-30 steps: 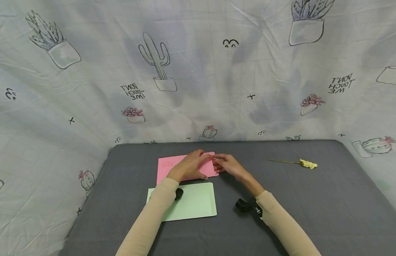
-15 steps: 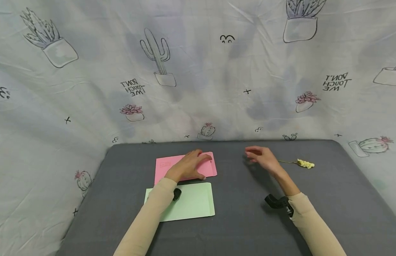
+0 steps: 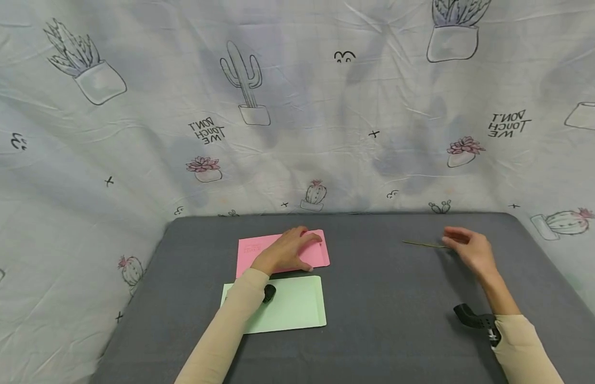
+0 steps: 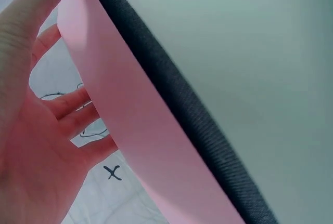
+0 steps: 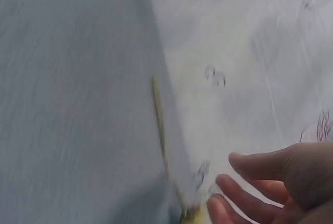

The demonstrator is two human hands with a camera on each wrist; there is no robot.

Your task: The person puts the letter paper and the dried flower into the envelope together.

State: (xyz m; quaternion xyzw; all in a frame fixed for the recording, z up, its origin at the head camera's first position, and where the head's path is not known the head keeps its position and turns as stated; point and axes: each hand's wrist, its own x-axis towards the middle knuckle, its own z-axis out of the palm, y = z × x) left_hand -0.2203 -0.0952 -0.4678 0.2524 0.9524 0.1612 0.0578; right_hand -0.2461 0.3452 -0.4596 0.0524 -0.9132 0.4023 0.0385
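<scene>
My left hand [image 3: 284,250] spans the pink envelope [image 3: 254,250] at the back of the table. Its thumb is at the near edge; the fingertips go out of sight behind the far edge in the left wrist view. A pale green envelope [image 3: 297,304] lies nearer, partly covered by the left forearm. At the right, my right hand [image 3: 472,253] hovers with loosely bent fingers over a yellow flower. Its thin stem [image 3: 422,244] points left, while the head view hides the blossom behind the hand. The right wrist view shows the blossom [image 5: 194,215] right beside the fingertips.
A grey cloth covers the table [image 3: 374,320]. Behind it and along its sides hangs a white curtain [image 3: 297,106] printed with cacti and reversed lettering. Each wrist carries a black camera mount, the right one [image 3: 472,317] jutting out low over the table.
My right hand has left the right end of the pink envelope and swung right to the flower. The left hand has stayed on the pink envelope.
</scene>
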